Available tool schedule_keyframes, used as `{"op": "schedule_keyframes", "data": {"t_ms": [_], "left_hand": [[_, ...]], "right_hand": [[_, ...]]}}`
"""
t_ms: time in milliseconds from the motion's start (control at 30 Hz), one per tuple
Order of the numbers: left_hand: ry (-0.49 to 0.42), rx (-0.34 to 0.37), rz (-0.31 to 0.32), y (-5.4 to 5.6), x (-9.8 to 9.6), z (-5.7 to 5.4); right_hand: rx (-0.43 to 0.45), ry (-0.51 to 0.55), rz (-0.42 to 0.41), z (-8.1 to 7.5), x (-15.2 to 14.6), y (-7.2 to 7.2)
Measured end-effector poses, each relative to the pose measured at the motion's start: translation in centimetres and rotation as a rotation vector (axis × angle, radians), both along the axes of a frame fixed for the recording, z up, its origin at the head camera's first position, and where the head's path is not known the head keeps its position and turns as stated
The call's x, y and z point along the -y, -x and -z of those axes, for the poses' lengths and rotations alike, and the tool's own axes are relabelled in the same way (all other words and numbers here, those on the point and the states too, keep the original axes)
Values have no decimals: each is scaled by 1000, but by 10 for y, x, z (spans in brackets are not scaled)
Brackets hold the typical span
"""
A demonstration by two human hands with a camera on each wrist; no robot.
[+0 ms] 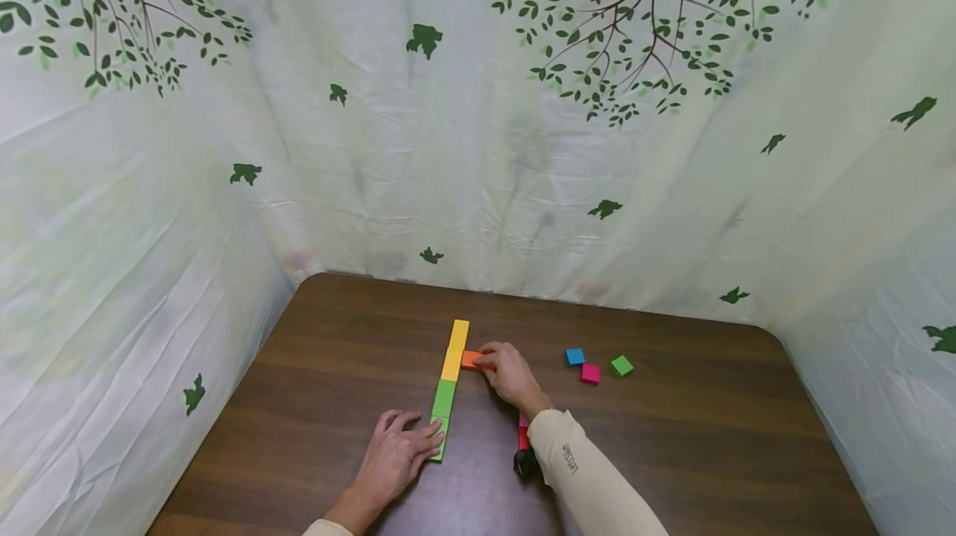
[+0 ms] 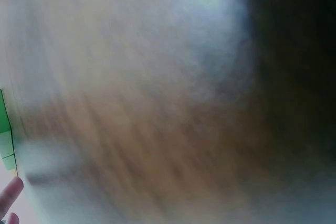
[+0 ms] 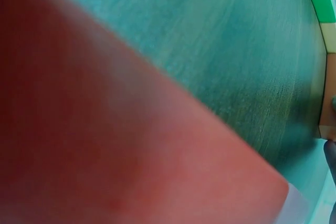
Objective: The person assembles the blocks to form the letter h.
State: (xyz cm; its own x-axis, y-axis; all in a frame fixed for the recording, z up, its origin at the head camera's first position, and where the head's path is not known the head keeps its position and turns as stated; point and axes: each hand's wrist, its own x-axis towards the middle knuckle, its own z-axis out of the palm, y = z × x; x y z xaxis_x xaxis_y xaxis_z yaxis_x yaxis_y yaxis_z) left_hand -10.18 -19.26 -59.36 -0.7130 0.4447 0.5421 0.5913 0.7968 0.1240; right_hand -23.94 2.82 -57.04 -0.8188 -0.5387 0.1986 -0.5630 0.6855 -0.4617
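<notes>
A straight row of flat blocks lies on the table, with yellow blocks (image 1: 456, 351) at the far end and green blocks (image 1: 444, 397) at the near end. My left hand (image 1: 396, 449) rests its outstretched fingers on the nearest green block. Against the right side of the yellow part sits an orange block (image 1: 471, 360), pinched at its right end by my right hand (image 1: 510, 374). In the right wrist view the orange block (image 3: 329, 90) shows at the right edge with fingertips on it. The left wrist view catches only fingertips (image 2: 11, 191) beside the green blocks.
To the right lie a blue block (image 1: 574, 358), a magenta block (image 1: 590, 374) and a green block (image 1: 621, 366). A red block (image 1: 524, 439) is partly hidden by my right sleeve, close to a round black object (image 1: 525, 463). A patterned cloth hangs behind the brown table (image 1: 709, 420).
</notes>
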Motion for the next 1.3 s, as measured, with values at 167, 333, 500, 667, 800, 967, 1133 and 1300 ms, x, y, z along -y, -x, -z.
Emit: {"op": "schedule_keyframes", "data": {"t_ms": [167, 333, 500, 667, 800, 967, 1133, 1300], "left_hand": [[2, 6, -5, 0, 0, -1], [6, 20, -11, 0, -1, -1], [12, 26, -16, 0, -1, -1], [10, 25, -15, 0, -1, -1], [3, 11, -9, 0, 0, 0], [-3, 12, -11, 0, -1, 0], [5, 45, -29, -1, -1, 0], [17, 70, -47, -1, -1, -1]], "right_hand": [[13, 8, 11, 0, 1, 1], [24, 18, 16, 1, 1, 1], [6, 14, 4, 0, 0, 1], [5, 23, -5, 1, -1, 0], [17, 27, -4, 0, 0, 0], [17, 35, 31, -1, -2, -1], [18, 70, 84, -3, -14, 3], [26, 110, 166, -6, -43, 9]]}}
